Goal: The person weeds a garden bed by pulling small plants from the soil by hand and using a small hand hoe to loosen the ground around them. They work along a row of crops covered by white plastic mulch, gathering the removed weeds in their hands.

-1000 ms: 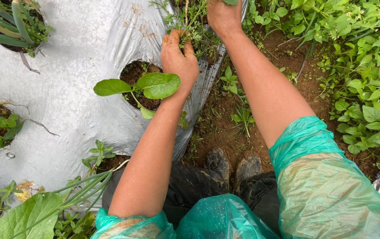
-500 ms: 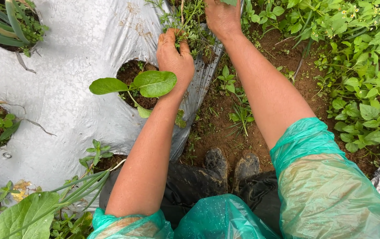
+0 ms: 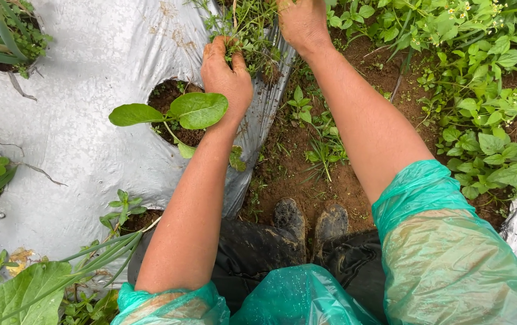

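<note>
From the head camera we see a clump of thin-stemmed weeds (image 3: 247, 30) growing at the edge of the silver plastic mulch sheet (image 3: 90, 132), near the top of the picture; their stems run roughly upright out of the soil, long axis pointing away from us toward the top edge. Our left hand (image 3: 225, 75) is closed in a fist around the lower stems of that clump, soil on the knuckles. Our right hand (image 3: 302, 23) lies just beside it on the same weeds, fingers curled down into the greenery, though the top edge cuts them off and we cannot tell how tightly they close. Just under the left wrist a broad-leafed seedling (image 3: 177, 113) stands in a round planting hole, its two big leaves spread to the left. The sheet carries other holes with plants. To its right is a bare brown soil furrow (image 3: 343, 180) with low green weeds beyond, and our muddy boots (image 3: 309, 222) stand in it below green plastic sleeves (image 3: 445, 253).
</note>
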